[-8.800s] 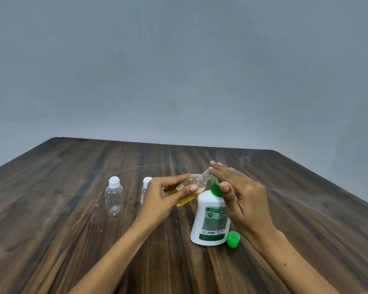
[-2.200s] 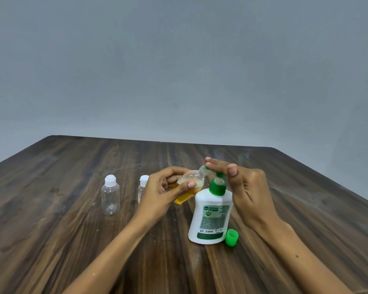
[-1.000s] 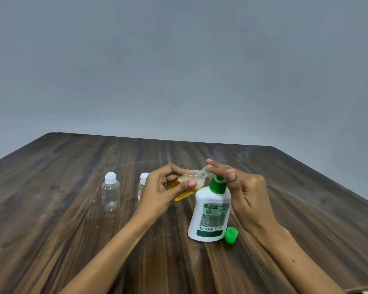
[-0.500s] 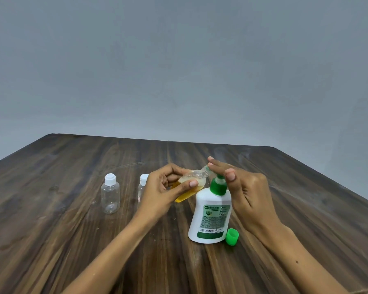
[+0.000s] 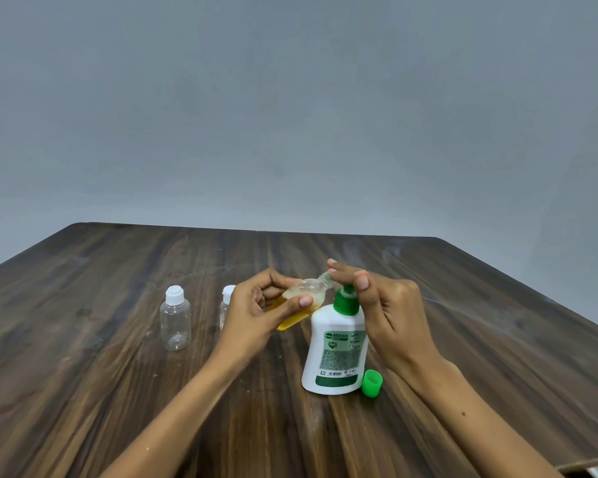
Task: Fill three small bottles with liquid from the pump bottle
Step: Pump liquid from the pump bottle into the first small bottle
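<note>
Tilting amber-filled small bottle (image 5: 301, 305) in left-hand fingers (image 5: 292, 303); right fingers (image 5: 346, 276) straight on pump bottle (image 5: 335, 353).

Room and obstacles on the table (image 5: 118, 391)

Your near left stays open (bare wood); two capped bottles (image 5: 175, 322) stand left, pump bottle (image 5: 335, 350) and green cap (image 5: 372, 383) block center-right.

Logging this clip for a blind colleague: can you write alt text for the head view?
The left hand holds a tilted small bottle, partly filled with amber liquid, at the green pump of a white pump bottle, while the right hand rests on the pump. Two capped clear bottles and a green cap stand on the wooden table.
</note>
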{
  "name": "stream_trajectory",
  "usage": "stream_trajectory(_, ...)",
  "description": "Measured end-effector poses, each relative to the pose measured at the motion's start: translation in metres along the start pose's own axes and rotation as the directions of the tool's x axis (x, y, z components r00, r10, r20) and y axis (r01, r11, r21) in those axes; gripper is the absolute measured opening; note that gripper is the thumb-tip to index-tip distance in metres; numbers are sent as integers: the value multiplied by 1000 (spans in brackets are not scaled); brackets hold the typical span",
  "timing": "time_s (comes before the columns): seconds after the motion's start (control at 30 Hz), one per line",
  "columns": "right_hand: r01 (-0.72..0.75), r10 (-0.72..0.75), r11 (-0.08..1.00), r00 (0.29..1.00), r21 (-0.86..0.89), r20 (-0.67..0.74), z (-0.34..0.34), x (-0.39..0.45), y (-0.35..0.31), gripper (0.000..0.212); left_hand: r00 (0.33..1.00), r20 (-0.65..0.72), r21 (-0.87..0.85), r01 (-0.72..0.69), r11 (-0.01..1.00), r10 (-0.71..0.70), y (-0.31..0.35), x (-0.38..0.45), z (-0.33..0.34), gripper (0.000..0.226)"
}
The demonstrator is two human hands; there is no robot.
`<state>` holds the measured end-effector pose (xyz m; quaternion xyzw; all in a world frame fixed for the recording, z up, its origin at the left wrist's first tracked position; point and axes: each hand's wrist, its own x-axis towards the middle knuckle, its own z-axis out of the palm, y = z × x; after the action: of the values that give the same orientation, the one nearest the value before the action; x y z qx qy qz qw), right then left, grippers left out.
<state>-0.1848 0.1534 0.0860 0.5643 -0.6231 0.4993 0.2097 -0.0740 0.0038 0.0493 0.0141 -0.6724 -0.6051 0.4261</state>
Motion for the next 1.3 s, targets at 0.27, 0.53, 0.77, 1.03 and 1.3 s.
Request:
stream_trajectory(0.27,44,-40,993,999,-105,36,1,-9,2,71,1000,-6,30,9,1000,-9,-2,0,-1,34)
stream_trajectory(0.53,121,-79,964,981,-236,179,-6,-1,-2,84,1000,-8,53,13,999,-13,-3,2,-2,31)
stream_trajectory(0.77,68,-49,989,989,-129,140,-9,3,-9,85,1000,-16,45,2,999,-1,-1,0,-1,31)
stream_trajectory(1.03,-13,14,1000,998,-18,68,-5,-1,-3,80,1000,-23,57,5,998,-4,-3,0,-1,31)
stream_trajectory(1.3,-28,28,1000,998,-11,55,-4,-6,-2,76,1000,-10,35,3,999,-3,-1,0,1,33)
